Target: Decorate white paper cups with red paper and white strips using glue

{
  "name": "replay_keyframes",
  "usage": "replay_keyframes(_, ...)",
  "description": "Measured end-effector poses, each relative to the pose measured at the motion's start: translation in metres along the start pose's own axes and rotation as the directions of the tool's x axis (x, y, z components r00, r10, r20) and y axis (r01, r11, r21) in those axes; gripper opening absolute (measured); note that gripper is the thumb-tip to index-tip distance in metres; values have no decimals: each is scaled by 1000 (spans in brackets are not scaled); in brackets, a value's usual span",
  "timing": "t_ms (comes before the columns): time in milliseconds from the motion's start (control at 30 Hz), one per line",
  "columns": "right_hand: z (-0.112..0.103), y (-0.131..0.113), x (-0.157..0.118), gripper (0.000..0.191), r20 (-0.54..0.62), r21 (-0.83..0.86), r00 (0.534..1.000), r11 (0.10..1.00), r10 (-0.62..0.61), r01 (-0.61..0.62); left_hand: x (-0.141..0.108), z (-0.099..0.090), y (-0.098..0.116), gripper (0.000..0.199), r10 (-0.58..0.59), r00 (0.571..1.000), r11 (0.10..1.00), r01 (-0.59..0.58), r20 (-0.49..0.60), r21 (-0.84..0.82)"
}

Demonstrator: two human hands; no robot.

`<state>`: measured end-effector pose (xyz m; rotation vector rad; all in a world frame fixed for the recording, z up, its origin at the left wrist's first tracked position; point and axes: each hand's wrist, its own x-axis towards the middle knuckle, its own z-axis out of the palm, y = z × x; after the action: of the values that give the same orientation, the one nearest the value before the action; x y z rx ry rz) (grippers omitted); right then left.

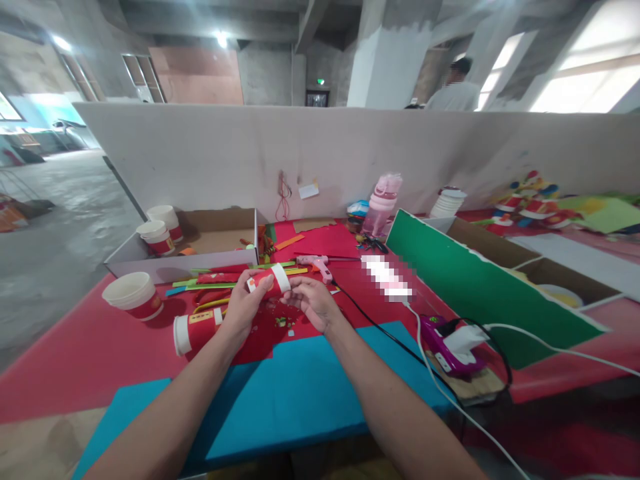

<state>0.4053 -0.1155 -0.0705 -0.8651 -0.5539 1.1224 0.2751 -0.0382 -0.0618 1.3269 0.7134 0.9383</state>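
Observation:
A red and white paper cup point(280, 280) lies sideways between my two hands, above the red table covering. My left hand point(246, 303) is wrapped round its red side, thumb on top. At the white end of the cup, the fingers of my right hand point(314, 301) are pressed together against it. Left of my left wrist another red and white cup point(197, 331) lies on its side. Just behind the held cup is a pink glue gun point(317, 265), with coloured strips point(200, 285) to its left.
Stacked cups point(135, 297) stand at the left by a cardboard box point(220, 230). On the right are a green-sided box point(480, 287), a purple power strip point(453, 353) and cables. A pink bottle point(383, 203) stands near the white partition point(225, 153). Beyond it, a person point(454, 93).

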Motion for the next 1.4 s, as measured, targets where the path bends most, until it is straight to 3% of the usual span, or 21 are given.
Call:
replay_keyframes(333, 0, -4, -3, 25, 47, 38, 999, 999, 13, -15, -1, 1, 4, 43, -40, 999, 998, 39, -2, -45)
replay_keyframes(533, 3, -1, -1, 21, -27, 14, 998, 998, -62, 62, -1, 1, -2, 44, 56, 998, 998, -56, -27, 6)
replay_keyframes(767, 5, 3, 1, 21, -56, -33, 994, 995, -98, 96, 0, 4, -8, 45, 29, 998, 999, -31, -50, -38)
replay_keyframes(867, 2, 3, 2, 18, -61, -134, 991, 985, -119, 110, 1, 2, -7, 45, 95, 993, 995, -93, -74, 31)
replay_keyframes(933, 0, 1, 1, 16, -57, -336, 977, 925, -205, 174, 1, 0, -6, 44, 163, 982, 981, -150, -100, 126)
replay_keyframes(1000, -1, -1, -1, 15, -19, -561, 943, 785, -331, 264, 2, -1, -4, 44, 214, 970, 957, -184, -119, 222)
replay_keyframes(1100, 1, -4, -5, 15, 40, -721, 901, 612, -432, 325, 0, -1, -3, 44, 234, 964, 941, -193, -125, 277)
replay_keyframes(1233, 3, -4, -7, 14, 0, -750, 884, 584, -467, 309, -3, 5, -2, 44, 168, 979, 977, -150, -117, 150)
replay_keyframes(1400, -7, -1, 4, 13, -48, -587, 918, 754, -394, 293, -2, 7, 2, 42, -7, 993, 987, -12, -122, -159)
